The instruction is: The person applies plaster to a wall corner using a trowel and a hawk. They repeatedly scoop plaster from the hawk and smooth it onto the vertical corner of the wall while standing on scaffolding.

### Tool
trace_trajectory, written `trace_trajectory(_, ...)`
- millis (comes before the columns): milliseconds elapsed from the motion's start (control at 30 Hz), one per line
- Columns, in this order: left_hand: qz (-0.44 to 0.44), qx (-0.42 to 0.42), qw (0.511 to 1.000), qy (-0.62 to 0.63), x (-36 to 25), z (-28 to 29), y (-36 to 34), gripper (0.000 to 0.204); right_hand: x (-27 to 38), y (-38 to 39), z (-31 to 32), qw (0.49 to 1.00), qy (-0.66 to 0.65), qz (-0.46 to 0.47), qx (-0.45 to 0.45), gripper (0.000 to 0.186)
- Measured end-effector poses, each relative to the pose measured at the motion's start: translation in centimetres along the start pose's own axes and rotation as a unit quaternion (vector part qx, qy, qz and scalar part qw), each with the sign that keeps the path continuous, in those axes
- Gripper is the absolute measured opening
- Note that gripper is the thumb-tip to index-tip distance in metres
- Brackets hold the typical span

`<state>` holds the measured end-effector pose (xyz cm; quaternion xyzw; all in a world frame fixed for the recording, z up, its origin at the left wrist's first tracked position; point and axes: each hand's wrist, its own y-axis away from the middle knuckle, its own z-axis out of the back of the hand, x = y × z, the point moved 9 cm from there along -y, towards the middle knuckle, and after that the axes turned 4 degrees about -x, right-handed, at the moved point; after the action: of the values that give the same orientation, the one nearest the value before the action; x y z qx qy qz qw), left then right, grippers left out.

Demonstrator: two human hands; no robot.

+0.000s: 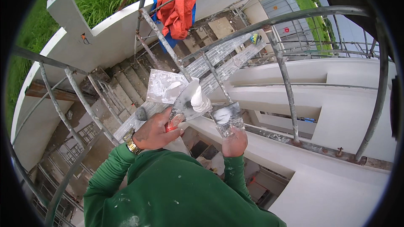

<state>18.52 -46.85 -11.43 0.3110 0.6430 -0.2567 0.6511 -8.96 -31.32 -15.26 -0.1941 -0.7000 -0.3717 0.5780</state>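
Observation:
My left hand (155, 131), with a gold watch at the wrist, is closed around the red handle of a wide putty knife (182, 102). A thick mound of white putty (200, 101) sits on the right side of that blade. Just right of it, my right hand (235, 143) grips a smaller square scraper (227, 117), its face smeared with white. The two blades are close together; whether they touch I cannot tell. Beyond my left hand, a square putty-stained board (162, 85) is partly covered by the wide blade.
Metal scaffold rails (286, 84) surround me, high above the ground. Metal planks (235, 59) run below, with a grey lump (141, 113) near my left hand. An orange tarp (179, 10) hangs at the far side. White wall ledges (290, 75) stand on the right.

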Motion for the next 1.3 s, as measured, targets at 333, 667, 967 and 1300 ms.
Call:
trace_trajectory(333, -0.120, 0.115, 0.963, -0.211, -3.8, -15.7, -1.1, 0.059, 5.9, 8.3, 6.1, 0.998, 0.009, 0.054, -0.029, 0.032)
trace_trajectory(667, 0.211, 0.390, 0.896, 0.019, 6.1, -27.7, 0.0, 0.023, 14.6, 20.6, 14.1, 0.848, -0.496, 0.184, -0.035, 0.060)
trace_trajectory(967, 0.527, 0.631, 0.479, 0.309, -4.0, -34.3, 4.6, 0.023, 9.8, 29.3, 18.0, 0.845, -0.002, 0.348, -0.406, 0.039)
trace_trajectory(1300, 0.264, 0.802, 0.531, -0.078, 1.0, -37.7, 3.4, 0.033, -7.5, 38.5, 12.6, 0.646, 0.163, -0.031, -0.745, 0.041)
